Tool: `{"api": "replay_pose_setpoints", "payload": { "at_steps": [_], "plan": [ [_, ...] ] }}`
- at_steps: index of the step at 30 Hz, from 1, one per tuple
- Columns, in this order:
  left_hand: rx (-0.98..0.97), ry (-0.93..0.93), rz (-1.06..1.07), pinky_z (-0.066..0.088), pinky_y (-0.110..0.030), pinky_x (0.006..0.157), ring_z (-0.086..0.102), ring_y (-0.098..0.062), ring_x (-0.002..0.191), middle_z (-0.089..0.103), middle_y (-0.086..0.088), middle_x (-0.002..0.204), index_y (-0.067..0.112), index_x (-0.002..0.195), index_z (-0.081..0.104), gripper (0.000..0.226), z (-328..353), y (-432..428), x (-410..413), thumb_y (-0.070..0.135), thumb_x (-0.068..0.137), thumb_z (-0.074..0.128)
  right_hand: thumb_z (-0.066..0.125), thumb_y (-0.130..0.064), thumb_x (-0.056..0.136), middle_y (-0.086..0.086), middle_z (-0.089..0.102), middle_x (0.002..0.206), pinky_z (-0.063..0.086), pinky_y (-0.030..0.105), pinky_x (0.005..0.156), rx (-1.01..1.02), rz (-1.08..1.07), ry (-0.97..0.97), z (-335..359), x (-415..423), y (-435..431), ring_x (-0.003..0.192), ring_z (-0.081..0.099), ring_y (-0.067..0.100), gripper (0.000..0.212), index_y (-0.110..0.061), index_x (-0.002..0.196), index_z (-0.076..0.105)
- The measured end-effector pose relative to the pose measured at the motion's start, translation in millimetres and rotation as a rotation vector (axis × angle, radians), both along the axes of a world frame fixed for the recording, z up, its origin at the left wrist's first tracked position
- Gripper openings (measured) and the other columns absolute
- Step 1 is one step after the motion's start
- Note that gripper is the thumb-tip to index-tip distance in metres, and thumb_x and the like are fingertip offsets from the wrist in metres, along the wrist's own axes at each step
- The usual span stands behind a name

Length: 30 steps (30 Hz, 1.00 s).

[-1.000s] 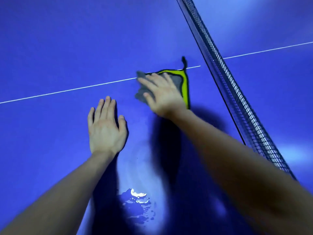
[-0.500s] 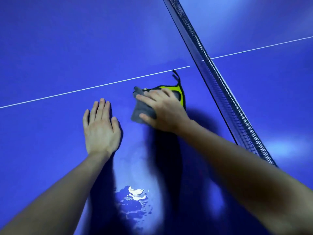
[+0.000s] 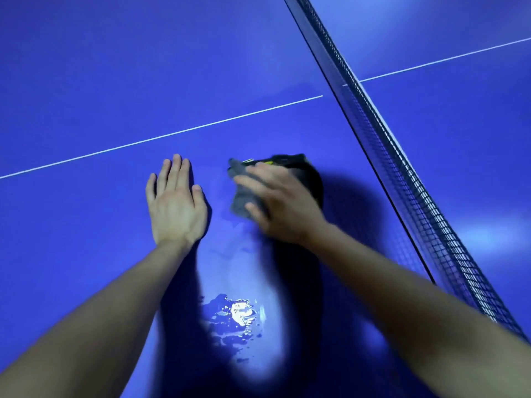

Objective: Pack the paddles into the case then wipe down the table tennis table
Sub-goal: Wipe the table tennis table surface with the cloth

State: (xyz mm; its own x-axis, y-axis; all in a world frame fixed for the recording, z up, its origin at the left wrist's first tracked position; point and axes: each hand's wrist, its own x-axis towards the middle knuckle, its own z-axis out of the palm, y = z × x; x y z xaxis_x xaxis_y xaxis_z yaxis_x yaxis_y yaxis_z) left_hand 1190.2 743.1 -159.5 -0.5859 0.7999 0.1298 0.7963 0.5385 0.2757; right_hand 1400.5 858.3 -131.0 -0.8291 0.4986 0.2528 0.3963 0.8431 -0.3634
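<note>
The cloth (image 3: pixel 241 196) lies on the tabletop (image 3: pixel 100 81) under the right grip (image 3: pixel 283 202), whose fingers are spread flat across it, pressing rather than clutching; blur hides the fingertips. The cloth looks soft, light and limp, and would likely bunch if pushed from one corner, so a palm over its middle seems the surest hold. The left grip (image 3: pixel 175 202) rests flat and empty just off the right grip's thumb side. The net (image 3: pixel 402 168) stands near the right grip's outer side, a hard limit there. Past the fingertips open blue runs to the white line (image 3: pixel 172 135). Back by the forearms a wet patch (image 3: pixel 238 311) shines.
</note>
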Motion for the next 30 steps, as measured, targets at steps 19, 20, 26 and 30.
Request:
{"api": "replay_pose_setpoints", "payload": {
  "at_steps": [19, 20, 26, 30],
  "plan": [
    [-0.051, -0.01, 0.008, 0.006, -0.045, 0.134, 0.015, -0.016, 0.164, 0.027, 0.002, 0.176, 0.019, 0.164, 0.037, 0.062, 5, 3, -3, 0.037, 0.105, 0.03, 0.061, -0.055, 0.095, 0.01, 0.06, 0.152, 0.036, 0.051, 0.124, -0.017, -0.471, -0.046, -1, 109, 5, 0.141, 0.053, 0.037, 0.064, -0.021, 0.149, 0.06],
    [-0.07, -0.024, 0.003, 0.006, -0.044, 0.134, 0.014, -0.017, 0.165, 0.026, 0.002, 0.176, 0.019, 0.164, 0.036, 0.061, 7, 4, -4, 0.037, 0.106, 0.031, 0.058, -0.057, 0.094, 0.008, 0.059, 0.151, 0.035, 0.052, 0.124, -0.018, -0.604, -0.056, -1, 124, 14, 0.141, 0.052, 0.037, 0.064, -0.023, 0.148, 0.059],
    [-0.351, -0.07, -0.179, 0.022, -0.051, 0.131, 0.026, -0.029, 0.162, 0.032, -0.011, 0.174, 0.021, 0.166, 0.036, 0.07, 44, -4, -37, 0.049, 0.104, 0.056, 0.05, -0.045, 0.096, 0.025, 0.051, 0.159, 0.023, 0.063, 0.129, -0.004, -0.801, -0.082, -6, 54, -56, 0.149, 0.044, 0.048, 0.068, -0.011, 0.155, 0.056],
    [-0.409, -0.172, -0.08, 0.039, -0.051, 0.122, 0.041, -0.032, 0.151, 0.049, -0.008, 0.162, 0.032, 0.156, 0.05, 0.078, 63, -63, -23, 0.061, 0.087, 0.073, 0.056, -0.044, 0.1, 0.021, 0.048, 0.162, 0.019, 0.06, 0.131, -0.049, -0.345, -0.139, 8, -8, -144, 0.153, 0.038, 0.043, 0.063, -0.017, 0.156, 0.055]
  ]
}}
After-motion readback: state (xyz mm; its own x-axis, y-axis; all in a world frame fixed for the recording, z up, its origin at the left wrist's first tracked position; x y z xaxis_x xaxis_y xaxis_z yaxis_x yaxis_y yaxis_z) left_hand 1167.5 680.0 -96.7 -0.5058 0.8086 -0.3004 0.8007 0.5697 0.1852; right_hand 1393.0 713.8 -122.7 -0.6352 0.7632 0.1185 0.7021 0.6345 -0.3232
